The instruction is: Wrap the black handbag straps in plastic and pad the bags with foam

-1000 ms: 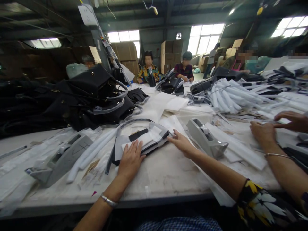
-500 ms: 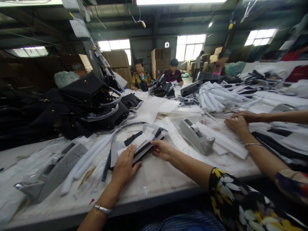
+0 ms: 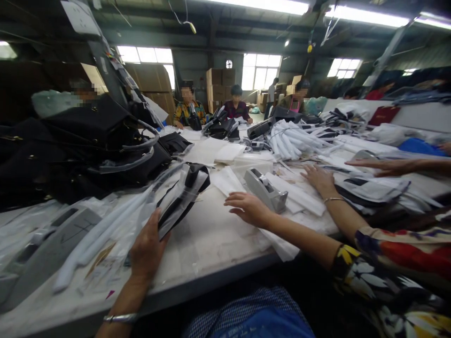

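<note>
A flat black bag piece [image 3: 185,195] with pale wrapping over it is tipped up from the table, its far end raised. My left hand [image 3: 148,249] grips its near end, thumb on the right side and fingers on the left. My right hand [image 3: 248,209] is apart from it, fingers stretched out and holding nothing. Just beyond that hand stands a grey tape dispenser [image 3: 266,190]. White foam sheets [image 3: 294,195] lie to the dispenser's right. Long white foam tubes [image 3: 102,239] rest on the table left of my left hand.
A second tape dispenser [image 3: 52,253] stands at the left among clear plastic. Black handbags [image 3: 91,126] are heaped at the back left. A co-worker's hands [image 3: 319,180] reach in from the right, near more black pieces [image 3: 369,185]. Bundled white tubes [image 3: 287,141] lie farther back.
The bag piece has been turned and tipped up by my left hand. My right hand has let go of it and moved away to the right. The view has swung right.
</note>
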`<state>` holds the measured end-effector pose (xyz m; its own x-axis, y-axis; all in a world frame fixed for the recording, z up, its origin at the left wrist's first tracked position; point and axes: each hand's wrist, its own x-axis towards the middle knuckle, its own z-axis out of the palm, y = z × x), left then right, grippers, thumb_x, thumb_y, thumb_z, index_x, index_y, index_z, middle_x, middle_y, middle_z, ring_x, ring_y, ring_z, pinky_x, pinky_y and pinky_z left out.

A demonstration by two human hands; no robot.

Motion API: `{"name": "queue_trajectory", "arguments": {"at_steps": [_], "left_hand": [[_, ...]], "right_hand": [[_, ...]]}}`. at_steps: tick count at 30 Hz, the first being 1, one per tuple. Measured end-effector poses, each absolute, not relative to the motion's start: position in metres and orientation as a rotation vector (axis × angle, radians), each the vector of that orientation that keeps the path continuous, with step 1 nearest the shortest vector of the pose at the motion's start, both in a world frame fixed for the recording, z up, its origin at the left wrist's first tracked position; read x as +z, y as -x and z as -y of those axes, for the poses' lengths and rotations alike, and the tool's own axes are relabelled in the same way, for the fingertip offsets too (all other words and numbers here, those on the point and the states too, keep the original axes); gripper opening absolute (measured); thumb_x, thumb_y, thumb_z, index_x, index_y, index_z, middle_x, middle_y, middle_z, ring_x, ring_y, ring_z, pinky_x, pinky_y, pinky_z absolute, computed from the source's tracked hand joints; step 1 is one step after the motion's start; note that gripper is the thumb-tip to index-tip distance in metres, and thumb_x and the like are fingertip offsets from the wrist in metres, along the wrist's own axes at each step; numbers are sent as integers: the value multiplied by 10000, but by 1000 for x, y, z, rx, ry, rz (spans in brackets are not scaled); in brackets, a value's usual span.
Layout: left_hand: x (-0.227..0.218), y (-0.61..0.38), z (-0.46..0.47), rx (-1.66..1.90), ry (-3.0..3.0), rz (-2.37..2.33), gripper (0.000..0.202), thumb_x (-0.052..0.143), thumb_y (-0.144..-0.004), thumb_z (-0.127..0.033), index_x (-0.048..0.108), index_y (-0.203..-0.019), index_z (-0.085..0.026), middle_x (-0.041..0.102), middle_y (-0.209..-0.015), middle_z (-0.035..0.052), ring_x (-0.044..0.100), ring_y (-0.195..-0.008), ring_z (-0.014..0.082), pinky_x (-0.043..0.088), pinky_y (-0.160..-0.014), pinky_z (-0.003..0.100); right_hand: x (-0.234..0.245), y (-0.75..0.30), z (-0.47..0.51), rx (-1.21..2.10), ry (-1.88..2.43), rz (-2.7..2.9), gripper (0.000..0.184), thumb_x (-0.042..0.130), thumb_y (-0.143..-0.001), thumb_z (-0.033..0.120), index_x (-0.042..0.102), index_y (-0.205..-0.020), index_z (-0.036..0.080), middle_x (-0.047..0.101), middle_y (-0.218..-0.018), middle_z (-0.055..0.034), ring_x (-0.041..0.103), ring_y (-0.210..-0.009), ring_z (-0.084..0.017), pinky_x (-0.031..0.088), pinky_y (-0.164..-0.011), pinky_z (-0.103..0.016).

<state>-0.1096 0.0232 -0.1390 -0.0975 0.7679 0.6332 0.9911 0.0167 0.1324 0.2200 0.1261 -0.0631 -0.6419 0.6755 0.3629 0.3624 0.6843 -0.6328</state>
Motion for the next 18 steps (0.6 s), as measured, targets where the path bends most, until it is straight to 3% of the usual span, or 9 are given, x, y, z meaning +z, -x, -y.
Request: {"name": "queue_trajectory", "arguments": {"at_steps": [3, 6, 8, 12, 15, 18], "left_hand": [[-138, 109, -24, -776, 1801, 1928, 699, 559, -937, -290, 246, -1557, -213, 558, -1437, 124, 661, -1118, 297, 552, -867, 365], [-138, 108, -25, -762, 1811, 1931, 715, 578, -928, -284, 246, -1559, -227, 557, -1441, 113, 662, -1116, 297, 554, -867, 370], [-136, 107, -25, -750, 1828, 1920, 720, 588, -923, -273, 251, -1557, -231, 558, -1440, 110, 665, -1111, 295, 556, -866, 371], [-132, 105, -24, -724, 1836, 1916, 712, 605, -907, -249, 286, -1543, -223, 560, -1440, 106, 671, -1100, 297, 565, -842, 365], [-129, 104, -24, -736, 1829, 1931, 702, 603, -903, -242, 301, -1536, -211, 563, -1436, 110, 667, -1113, 293, 561, -864, 363], [-128, 103, -25, -739, 1826, 1951, 696, 590, -909, -254, 296, -1539, -212, 557, -1442, 113, 661, -1125, 297, 565, -859, 371]], "right_hand": [[-69, -284, -138, 401, 852, 2599, 400, 750, -831, 260, 698, -1227, 242, 638, -1337, -117, 481, -1354, -324, 385, -1119, -505], [-80, -312, -140, 352, 889, 2701, 558, 811, -779, 313, 645, -1309, 257, 569, -1424, -131, 436, -1391, -348, 385, -1116, -530], [-89, -314, -142, 379, 880, 2704, 490, 824, -763, 288, 696, -1235, 262, 600, -1391, -125, 469, -1365, -353, 389, -1109, -535], [-99, -301, -149, 415, 870, 2632, 101, 723, -844, 214, 789, -916, 242, 718, -1203, -83, 603, -1227, -298, 434, -1068, -474], [-92, -290, -151, 432, 889, 2540, 135, 636, -905, 222, 766, -869, 227, 737, -1140, -74, 649, -1144, -246, 461, -1035, -413], [-78, -280, -146, 464, 921, 2475, 202, 531, -970, 259, 717, -1033, 213, 708, -1197, -83, 655, -1117, -214, 475, -1003, -379]]}}
